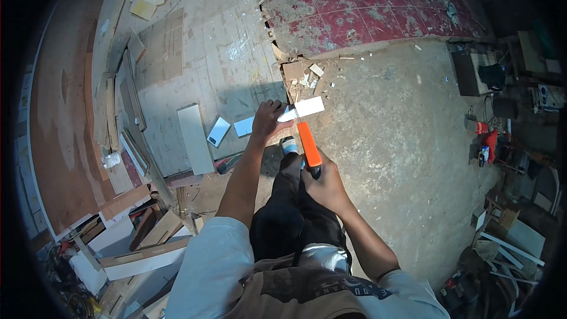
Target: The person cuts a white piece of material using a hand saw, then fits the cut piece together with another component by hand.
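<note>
A narrow white board [309, 106] lies across the right edge of the wooden worktop and sticks out past it. My left hand [271, 119] presses down on this board, fingers spread over it near the edge. In my right hand [326, 183] is a saw [309, 145] with an orange body and a black grip, my fingers wrapped round the grip. Its far end meets the board just right of my left hand; the thin blade there is hard to make out. Left of my left hand lie a white phone-like slab [218, 132] and a pale plank [196, 139].
The wooden worktop [230, 23] carries loose wood strips [156, 0] at its far left. Wood offcuts [310, 77] are scattered beyond the board. Scrap boards [147, 254] are piled at lower left. Concrete floor [401, 142] spreads rightward toward clutter and a dark cabinet [466, 74].
</note>
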`<state>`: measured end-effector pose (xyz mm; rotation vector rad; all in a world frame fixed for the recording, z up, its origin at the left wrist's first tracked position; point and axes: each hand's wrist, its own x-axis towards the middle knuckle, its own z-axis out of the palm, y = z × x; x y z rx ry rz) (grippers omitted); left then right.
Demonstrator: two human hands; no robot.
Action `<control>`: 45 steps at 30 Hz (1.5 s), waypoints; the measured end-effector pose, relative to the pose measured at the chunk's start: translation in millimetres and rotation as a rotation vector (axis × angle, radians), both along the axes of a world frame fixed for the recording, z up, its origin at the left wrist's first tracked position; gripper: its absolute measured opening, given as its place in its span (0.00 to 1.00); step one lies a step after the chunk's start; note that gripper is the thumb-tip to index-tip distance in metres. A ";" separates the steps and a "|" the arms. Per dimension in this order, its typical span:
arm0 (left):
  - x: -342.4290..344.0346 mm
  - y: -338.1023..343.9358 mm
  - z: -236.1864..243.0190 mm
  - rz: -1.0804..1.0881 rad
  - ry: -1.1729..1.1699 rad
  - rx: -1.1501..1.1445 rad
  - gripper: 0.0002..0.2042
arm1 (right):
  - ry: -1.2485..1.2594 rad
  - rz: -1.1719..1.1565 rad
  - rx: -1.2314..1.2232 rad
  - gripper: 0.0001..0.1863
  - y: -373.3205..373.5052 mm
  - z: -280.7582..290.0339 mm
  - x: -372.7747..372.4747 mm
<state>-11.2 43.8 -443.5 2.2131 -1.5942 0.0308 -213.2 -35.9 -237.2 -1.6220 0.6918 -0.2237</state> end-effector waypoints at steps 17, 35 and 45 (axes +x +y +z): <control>-7.9 -15.9 -7.8 -0.057 -0.004 0.000 0.28 | 0.109 0.020 0.056 0.19 -39.9 -63.3 42.8; 2.0 1.5 1.9 -0.021 -0.030 0.026 0.28 | -0.022 -0.017 -0.088 0.20 14.7 -19.0 -9.3; 5.0 -1.4 -0.2 -0.030 -0.061 0.034 0.28 | 0.105 0.018 0.039 0.17 9.1 -42.7 7.7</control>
